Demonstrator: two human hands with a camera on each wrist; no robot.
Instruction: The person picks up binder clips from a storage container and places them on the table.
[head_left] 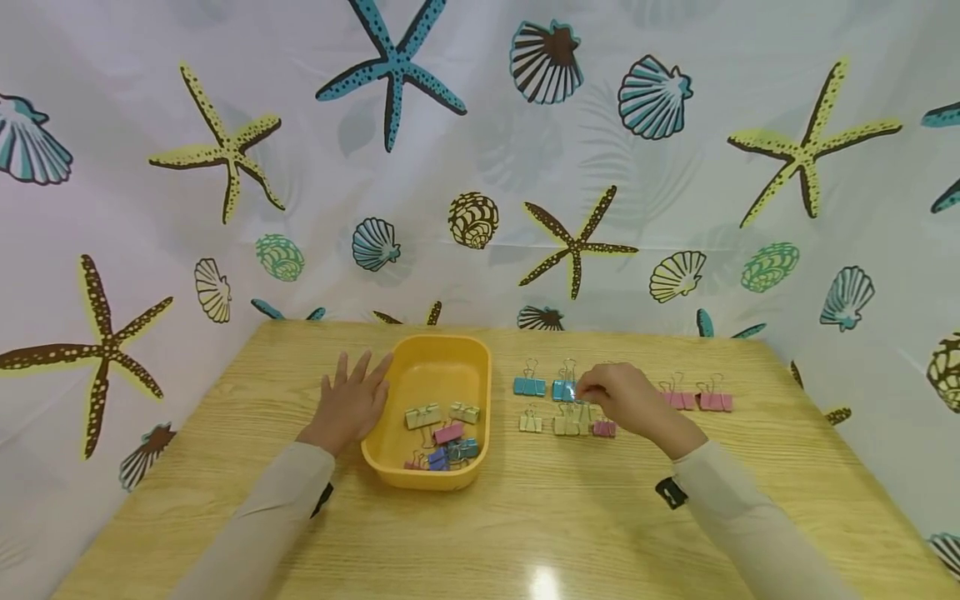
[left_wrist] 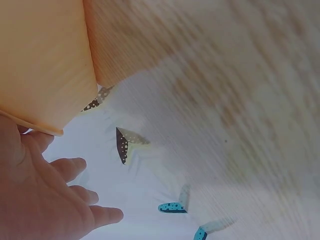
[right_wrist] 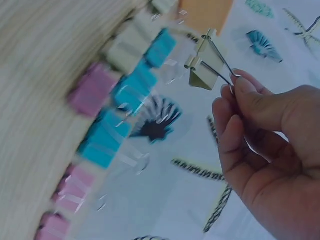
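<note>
While the right hand (head_left: pixel 641 408) pinches the wire handles of a pale green clip (right_wrist: pixel 202 72) between thumb and fingers, the left hand (head_left: pixel 348 408) lies against the left side of the yellow tray (head_left: pixel 485 392), its fingers straight and spread, gripping nothing that I can see. The pinched clip is to the right of the tray, close to other clips on the desk (head_left: pixel 525 533); I cannot tell whether it touches them. I judge it light and hard, not fragile, with a stiff spring. Its thin wires look smooth and may turn in the fingers, so the wire ends seem a proper place to hold it gently. Around the right hand I see teal clips (head_left: pixel 529 387) at the far side, a small pink clip (head_left: pixel 603 428) at the near side, and larger pink clips (head_left: pixel 715 402) to the right. Only the head view shows me the mixed clips (head_left: pixel 422 415) inside the tray; only the right wrist view shows clearly both wires at the fingertips.
</note>
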